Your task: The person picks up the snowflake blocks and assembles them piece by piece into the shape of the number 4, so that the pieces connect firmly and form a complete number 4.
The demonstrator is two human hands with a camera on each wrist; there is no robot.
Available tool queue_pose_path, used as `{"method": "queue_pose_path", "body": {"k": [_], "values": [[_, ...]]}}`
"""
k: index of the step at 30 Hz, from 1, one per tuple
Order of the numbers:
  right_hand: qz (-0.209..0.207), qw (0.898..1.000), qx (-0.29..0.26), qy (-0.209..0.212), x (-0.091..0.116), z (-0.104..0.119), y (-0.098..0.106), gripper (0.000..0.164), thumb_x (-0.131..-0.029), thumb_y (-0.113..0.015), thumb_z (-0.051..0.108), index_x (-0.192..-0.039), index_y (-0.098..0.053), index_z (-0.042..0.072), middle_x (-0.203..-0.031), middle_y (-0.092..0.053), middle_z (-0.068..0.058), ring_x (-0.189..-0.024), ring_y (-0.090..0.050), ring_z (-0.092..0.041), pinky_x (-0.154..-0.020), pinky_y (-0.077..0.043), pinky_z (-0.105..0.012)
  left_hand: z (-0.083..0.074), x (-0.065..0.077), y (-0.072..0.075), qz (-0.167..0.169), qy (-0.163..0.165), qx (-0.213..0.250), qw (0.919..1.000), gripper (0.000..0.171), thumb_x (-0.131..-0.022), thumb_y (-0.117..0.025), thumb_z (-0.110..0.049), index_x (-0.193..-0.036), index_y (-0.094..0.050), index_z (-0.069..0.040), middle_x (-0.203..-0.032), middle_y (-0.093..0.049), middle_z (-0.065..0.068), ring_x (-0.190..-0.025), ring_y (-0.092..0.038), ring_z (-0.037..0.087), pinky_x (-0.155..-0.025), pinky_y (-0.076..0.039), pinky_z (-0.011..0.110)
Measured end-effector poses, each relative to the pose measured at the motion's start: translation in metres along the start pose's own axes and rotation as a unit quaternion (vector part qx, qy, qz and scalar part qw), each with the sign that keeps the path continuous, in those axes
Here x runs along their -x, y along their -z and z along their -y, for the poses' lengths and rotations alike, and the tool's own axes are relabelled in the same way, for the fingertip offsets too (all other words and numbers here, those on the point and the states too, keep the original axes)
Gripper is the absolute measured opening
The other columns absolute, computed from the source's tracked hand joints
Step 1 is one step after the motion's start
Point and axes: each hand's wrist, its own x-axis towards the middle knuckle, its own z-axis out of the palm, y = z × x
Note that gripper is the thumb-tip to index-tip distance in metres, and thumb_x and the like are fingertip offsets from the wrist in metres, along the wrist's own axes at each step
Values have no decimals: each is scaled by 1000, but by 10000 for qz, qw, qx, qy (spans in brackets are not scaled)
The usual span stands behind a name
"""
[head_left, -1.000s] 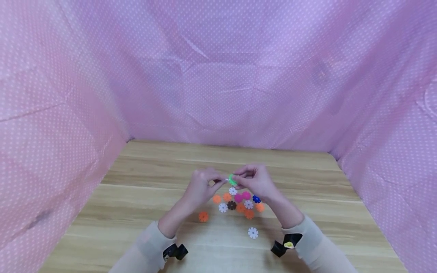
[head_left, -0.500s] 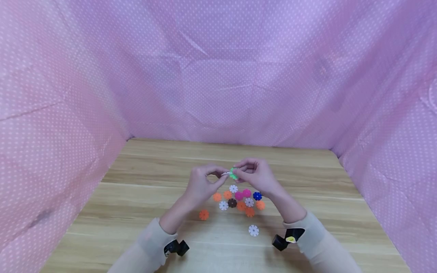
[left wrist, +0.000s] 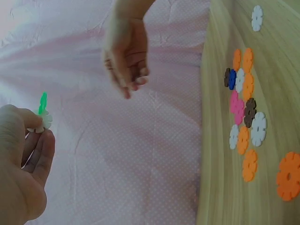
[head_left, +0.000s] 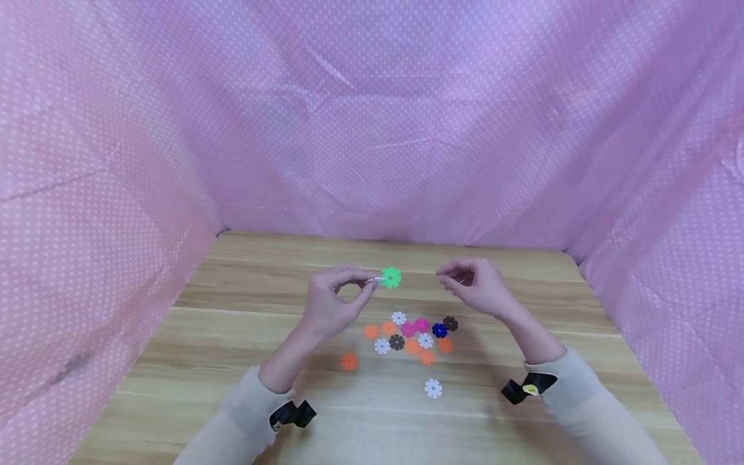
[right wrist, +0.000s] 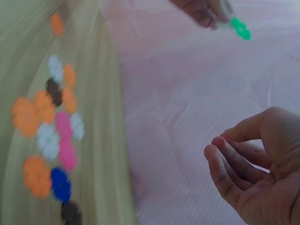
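Note:
In the head view, my left hand (head_left: 330, 302) pinches a white notched disc (left wrist: 47, 120) between thumb and fingers above the table. Joined edge-on to that disc, at about a right angle, is a bright green notched disc (head_left: 391, 278). The green one touches no fingers. My right hand (head_left: 481, 289) is in the air to the right, apart from both discs. Its fingers are loosely bent, and the right wrist view shows nothing held between the fingertips (right wrist: 212, 151).
Below the hands, a loose cluster of notched discs lies on the wooden table (head_left: 232, 361): several orange and white, plus pink discs (head_left: 421, 325), brown discs (head_left: 397, 342) and a blue disc (head_left: 440, 330). One white disc (head_left: 433, 388) lies nearer. Pink dotted cloth (head_left: 372, 161) surrounds the table.
My right hand has let go of the green disc and moved right. The left hand has shifted slightly up and left with the joined discs. A second brown disc has come into sight.

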Motion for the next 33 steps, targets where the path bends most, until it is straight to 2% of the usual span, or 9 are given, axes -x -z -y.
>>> {"method": "queue_pose_path", "body": {"k": [5, 10, 14, 19, 24, 27, 33], "values": [[32, 9969, 755, 198, 13, -30, 2, 14, -96, -72, 0, -109, -77, -4, -97, -79, -18, -84, -75, -24, -72, -66, -21, 0, -1, 2, -179, -75, 215, 9996, 15, -86, -78, 14, -95, -80, 2, -91, -81, 15, -83, -76, 14, -81, -70, 23], [146, 9929, 1183, -6, 31, -63, -7, 18, -95, -72, -2, -112, -76, -4, -101, -79, -19, -85, -75, -24, -72, -67, -22, -2, -3, 4, -334, -40, 308, 9990, 15, -85, -78, 15, -95, -79, 3, -90, -80, 16, -82, -75, 16, -82, -70, 23], [280, 9892, 1438, -73, 47, -80, -15, 23, -92, -73, -3, -115, -76, -1, -105, -79, -16, -88, -75, -22, -75, -69, -25, -3, -5, 4, -340, 14, 376, 9987, 16, -85, -77, 16, -95, -79, 4, -89, -80, 17, -83, -75, 10, -82, -70, 24], [573, 9827, 1749, 217, 55, -85, -22, 36, -85, -76, -5, -120, -75, 1, -110, -77, -12, -91, -72, -20, -78, -69, -29, -4, -4, 5, -374, 201, 454, 9981, 15, -86, -77, 16, -96, -79, 5, -89, -79, 18, -84, -73, 8, -85, -70, 25], [918, 9743, 2044, 241, 54, -84, -28, 41, -84, -78, -3, -124, -75, 3, -106, -72, -6, -81, -59, -8, -66, -57, -17, -3, -2, 6, -420, 312, 417, 9978, 13, -87, -79, 12, -97, -79, 4, -90, -79, 16, -83, -72, 9, -84, -70, 24], [872, 9718, 2175, 270, 52, -82, -31, 40, -84, -79, -3, -124, -75, 2, -106, -71, -7, -79, -55, -8, -62, -52, -17, -4, -3, 7, -438, 339, 388, 9977, 12, -88, -79, 11, -97, -79, 3, -90, -79, 16, -83, -72, 9, -84, -70, 24], [775, 9687, 2344, 241, 50, -79, -38, 45, -88, -80, 3, -132, -71, 4, -101, -69, -5, -80, -57, -9, -65, -54, -18, -2, -2, 5, -402, 431, 399, 9975, 10, -89, -78, 9, -97, -79, 3, -89, -79, 16, -82, -72, 9, -85, -70, 25]]}}
